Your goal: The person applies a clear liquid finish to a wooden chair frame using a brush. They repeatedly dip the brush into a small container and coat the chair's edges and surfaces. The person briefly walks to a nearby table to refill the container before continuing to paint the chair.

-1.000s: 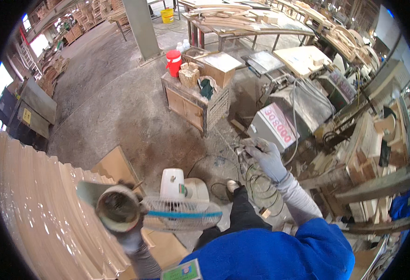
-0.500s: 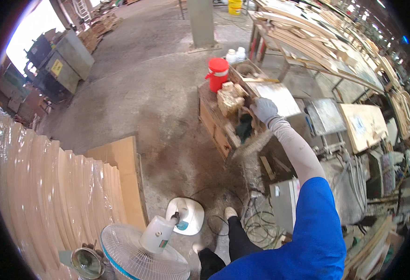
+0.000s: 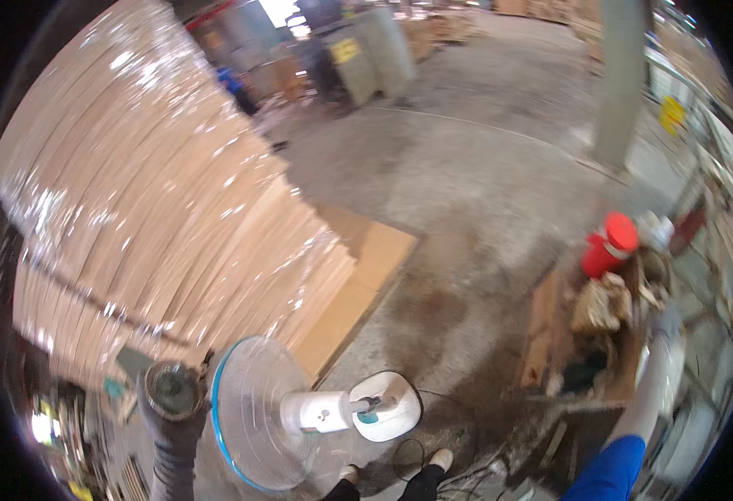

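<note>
Watching remotely, I see a stained grey floor point(image 3: 467, 192) spread through the middle of my view toward 1 o'clock. A tall stack of pale boards point(image 3: 174, 209) under shiny clear wrap spans 8 to 11, with a flat brown panel point(image 3: 379, 267) at its right edge. A grey column point(image 3: 621, 83) stands at 2 o'clock. At 4 I have an open wooden crate point(image 3: 540, 330); a white fan point(image 3: 325, 411) with a blue-rimmed grille stands at 7, and a red jug point(image 3: 609, 246) at 3, by the crate's far end.

From 5 o'clock the right arm stretches nearly straight to the crate's right side. Blur smears the gloved right hand point(image 3: 667, 322) there, so I cannot tell whether its fingers are spread or closed, or touching anything. At 8 the left forearm rises upright, its left hand point(image 3: 163, 424), mostly hidden, grasping a cup-shaped container point(image 3: 173, 391) just left of the grille, round mouth toward my camera.
</note>
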`<state>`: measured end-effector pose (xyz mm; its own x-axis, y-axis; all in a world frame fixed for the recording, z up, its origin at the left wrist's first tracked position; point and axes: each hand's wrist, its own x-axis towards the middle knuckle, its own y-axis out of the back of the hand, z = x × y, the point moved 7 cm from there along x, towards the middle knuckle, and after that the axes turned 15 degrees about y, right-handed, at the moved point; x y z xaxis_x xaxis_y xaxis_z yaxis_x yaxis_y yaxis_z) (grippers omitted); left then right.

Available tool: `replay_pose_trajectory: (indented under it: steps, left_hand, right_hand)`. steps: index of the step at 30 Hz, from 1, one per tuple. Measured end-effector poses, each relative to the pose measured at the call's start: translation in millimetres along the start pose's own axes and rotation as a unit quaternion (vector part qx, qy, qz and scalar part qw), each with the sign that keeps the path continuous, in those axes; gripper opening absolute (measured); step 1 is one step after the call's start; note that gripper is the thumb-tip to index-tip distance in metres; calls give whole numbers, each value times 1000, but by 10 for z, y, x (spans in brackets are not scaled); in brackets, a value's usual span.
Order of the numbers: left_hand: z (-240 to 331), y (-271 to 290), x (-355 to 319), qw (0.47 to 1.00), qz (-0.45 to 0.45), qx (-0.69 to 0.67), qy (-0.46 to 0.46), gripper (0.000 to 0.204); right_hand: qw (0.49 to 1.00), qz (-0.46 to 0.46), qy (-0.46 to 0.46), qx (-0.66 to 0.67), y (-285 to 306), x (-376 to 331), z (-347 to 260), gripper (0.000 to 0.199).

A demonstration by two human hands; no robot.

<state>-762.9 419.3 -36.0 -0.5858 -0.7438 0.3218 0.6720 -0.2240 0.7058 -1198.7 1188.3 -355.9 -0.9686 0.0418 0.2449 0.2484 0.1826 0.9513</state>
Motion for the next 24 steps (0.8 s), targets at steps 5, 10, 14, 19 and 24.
replay_pose_trajectory:
  steps: [5, 10, 14, 19, 24]
  left_hand:
    - [236, -31, -115, 1000, 9, 18, 23, 61]
    - [346, -24, -140, 995, -16, 88, -34, 75]
    - [137, 121, -120, 1000, -12, 19, -10, 75]
    - [-349, 294, -91, 808, -134, -517, 248, 54]
    - [-960, 817, -224, 757, -49, -584, 289, 55]
  right_hand:
    - [994, -66, -59, -56, -511, 232, 554, 42]
    - [986, -18, 56, -155, -604, 299, 783, 35]
    - [999, 12, 35, -27, -248, 259, 571, 30]
    - [951, 108, 186, -223, 311, 157, -68, 27]
    - [978, 135, 158, 27, 1236, 54, -1293, 22]
